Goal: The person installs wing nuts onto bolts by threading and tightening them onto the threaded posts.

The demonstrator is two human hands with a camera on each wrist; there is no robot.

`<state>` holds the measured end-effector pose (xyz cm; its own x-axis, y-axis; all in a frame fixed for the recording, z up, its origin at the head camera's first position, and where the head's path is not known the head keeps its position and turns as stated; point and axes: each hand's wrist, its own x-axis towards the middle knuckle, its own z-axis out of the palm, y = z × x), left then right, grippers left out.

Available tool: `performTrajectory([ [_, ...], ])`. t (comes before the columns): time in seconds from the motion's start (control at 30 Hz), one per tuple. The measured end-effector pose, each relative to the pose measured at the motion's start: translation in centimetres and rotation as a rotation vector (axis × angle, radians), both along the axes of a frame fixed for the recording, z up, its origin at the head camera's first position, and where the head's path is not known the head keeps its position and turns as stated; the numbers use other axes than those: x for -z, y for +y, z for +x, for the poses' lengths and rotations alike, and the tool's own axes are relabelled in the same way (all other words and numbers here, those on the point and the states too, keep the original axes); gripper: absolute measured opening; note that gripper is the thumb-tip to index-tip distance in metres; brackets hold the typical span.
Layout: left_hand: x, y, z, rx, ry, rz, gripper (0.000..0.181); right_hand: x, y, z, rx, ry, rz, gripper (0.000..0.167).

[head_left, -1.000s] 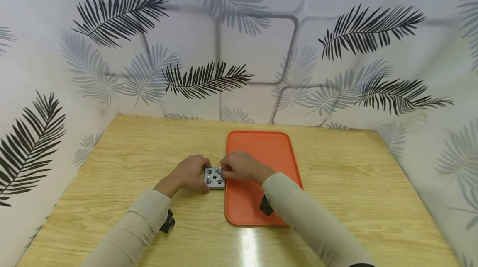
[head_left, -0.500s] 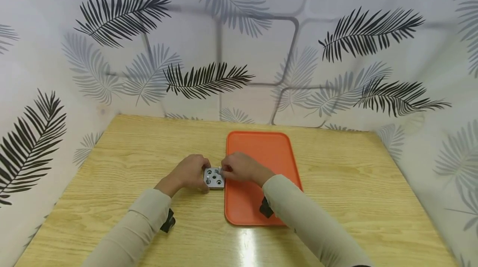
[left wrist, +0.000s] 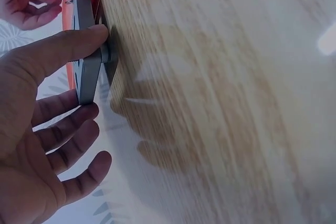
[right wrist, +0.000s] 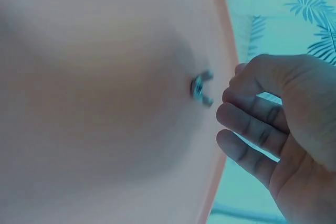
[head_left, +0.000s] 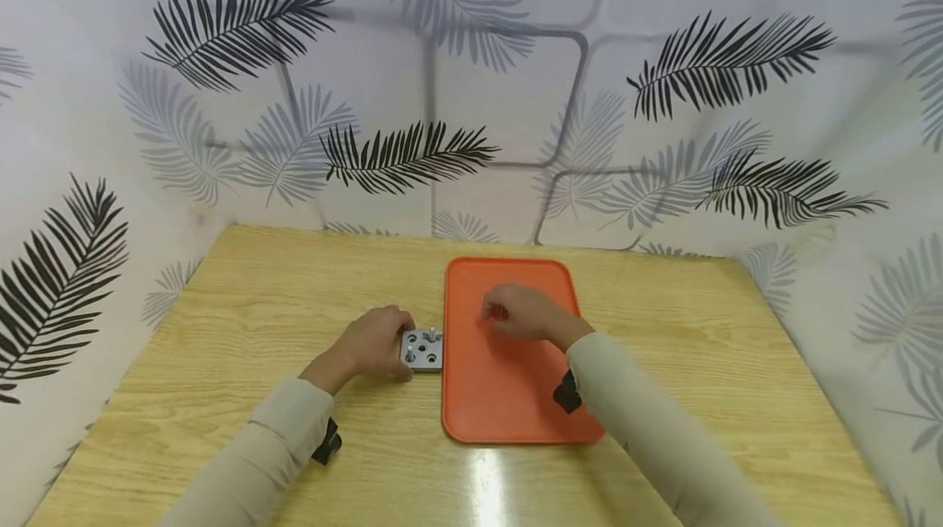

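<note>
My left hand grips a square grey metal plate by its left side, thumb on the near edge and fingers at the far edge. The plate has several holes. Two bolts stand up from it; a wing nut sits on the far right one, while the near left bolt shows no nut. Above the orange tray hovers my right hand, fingers loosely bent, with nothing visible in them. In the right wrist view, a loose wing nut lies on the tray just off the fingertips.
The orange tray lies flat on the wooden table, its left rim beside the plate. A leaf-patterned cloth stands behind the table and along its sides.
My right hand has left the wing nut on the far right bolt and moved right, over the tray. The left hand still grips the plate in the same place.
</note>
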<state>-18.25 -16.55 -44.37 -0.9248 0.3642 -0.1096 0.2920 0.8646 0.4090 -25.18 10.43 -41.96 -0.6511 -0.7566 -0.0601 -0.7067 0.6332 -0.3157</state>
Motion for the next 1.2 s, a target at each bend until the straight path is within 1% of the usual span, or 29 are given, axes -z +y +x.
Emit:
performTrajectory([
  [0.1, 0.0, -0.2, 0.3, 0.006, 0.014, -0.003, 0.066, 0.0, 0.9, 0.1, 0.031, -0.004, 0.002, 0.011],
  [0.23, 0.1, -0.4, 0.7, 0.012, 0.017, 0.007, 0.073, 0.1, 1.5, 0.1, 0.033, 0.0, -0.002, 0.016],
  [0.37, 0.2, -0.7, 0.8, 0.029, 0.022, 0.034, 0.071, 0.5, 1.5, 0.1, 0.011, 0.029, 0.025, 0.016],
  [0.5, 0.5, -0.9, 0.8, 0.024, 0.008, 0.063, 0.069, 0.8, 1.3, 0.3, -0.023, 0.064, 0.053, 0.014],
  [0.77, 1.1, -1.2, 0.6, 0.03, 0.005, 0.12, 0.066, 1.5, 1.1, 0.3, -0.032, 0.11, 0.085, 0.008],
  [1.0, 1.3, -1.3, 0.5, 0.025, 0.006, 0.134, 0.064, 2.1, 0.7, 0.1, -0.056, 0.165, 0.134, 0.003],
  [1.07, 1.3, -1.3, 0.5, 0.023, 0.005, 0.134, 0.064, 2.2, 0.6, 0.1, -0.051, 0.177, 0.145, 0.007],
  [1.2, 1.2, -1.2, 0.6, 0.014, -0.001, 0.138, 0.062, 2.3, 0.4, 0.2, -0.025, 0.181, 0.147, 0.02],
])
